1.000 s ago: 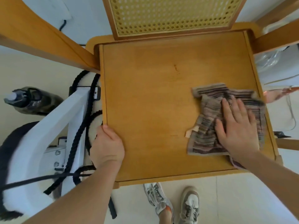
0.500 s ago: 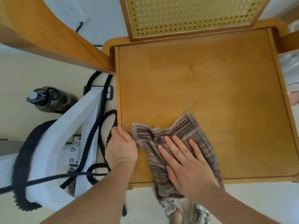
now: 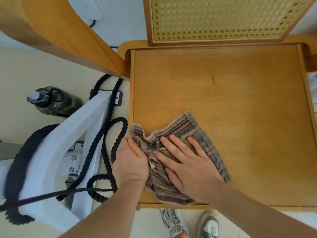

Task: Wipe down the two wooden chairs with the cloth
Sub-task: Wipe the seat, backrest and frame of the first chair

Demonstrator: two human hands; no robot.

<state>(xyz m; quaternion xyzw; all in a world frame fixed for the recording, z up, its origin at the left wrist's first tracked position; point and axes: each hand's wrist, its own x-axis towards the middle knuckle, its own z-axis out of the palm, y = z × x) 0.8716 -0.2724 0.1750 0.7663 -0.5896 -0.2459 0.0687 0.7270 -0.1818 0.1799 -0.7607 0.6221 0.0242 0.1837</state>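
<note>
A wooden chair with a flat seat [image 3: 223, 93] and a cane backrest [image 3: 223, 18] fills the view from above. A striped brown-grey cloth [image 3: 192, 127] lies crumpled on the seat's front-left corner. My right hand [image 3: 187, 162] presses flat on the cloth with its fingers spread and pointing left and away from me. My left hand [image 3: 130, 162] grips the seat's left edge near the front corner, its fingers curled over the rim and touching the cloth's bunched end.
The chair's curved wooden armrest [image 3: 65, 35] rises at the upper left. Beside the seat stands a white frame [image 3: 56, 143] wound with thick black rope [image 3: 106, 131]. A dark water bottle [image 3: 51, 102] lies on the pale floor. My shoes [image 3: 188, 224] are just below the seat's front edge.
My right hand has swept the cloth from the seat's right side across to the front-left corner, up against my left hand. The left hand has stayed on the seat's left edge.
</note>
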